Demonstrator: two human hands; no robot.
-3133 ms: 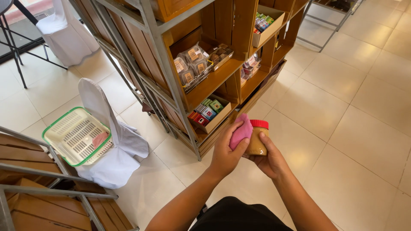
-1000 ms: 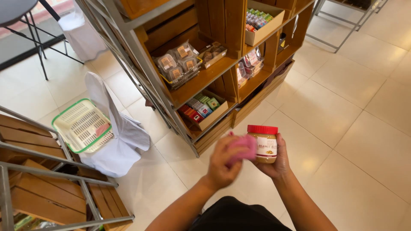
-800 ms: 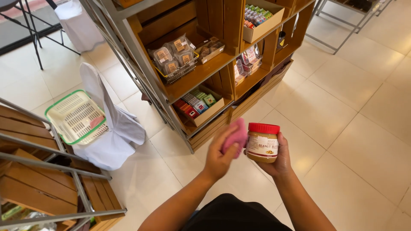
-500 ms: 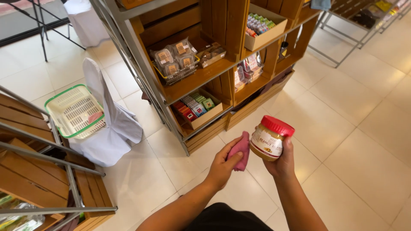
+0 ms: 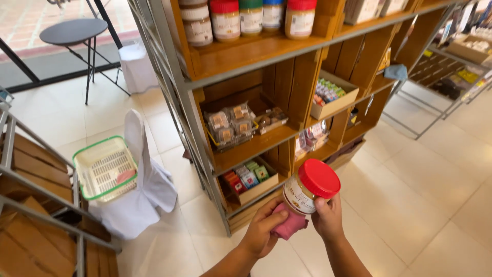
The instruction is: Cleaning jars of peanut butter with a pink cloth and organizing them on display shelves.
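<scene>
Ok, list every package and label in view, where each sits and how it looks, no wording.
Jar: in the right hand, tilted, red lid, pale label with dark print.
Pink cloth: left hand presses it under the jar.
Row of jars: top shelf, red, green and blue lids, pale labels.
Clear snack packs: middle shelf, brown contents.
Cardboard box of colourful small packs: shelf to the right.
Box of red, blue and green packets: bottom shelf.

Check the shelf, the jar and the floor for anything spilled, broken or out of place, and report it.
Nothing looks spilled or broken. The red-lidded glass jar is tilted in the right hand, lid on, while the left hand presses a pink cloth under it. The wooden shelf has its jars upright.
</scene>
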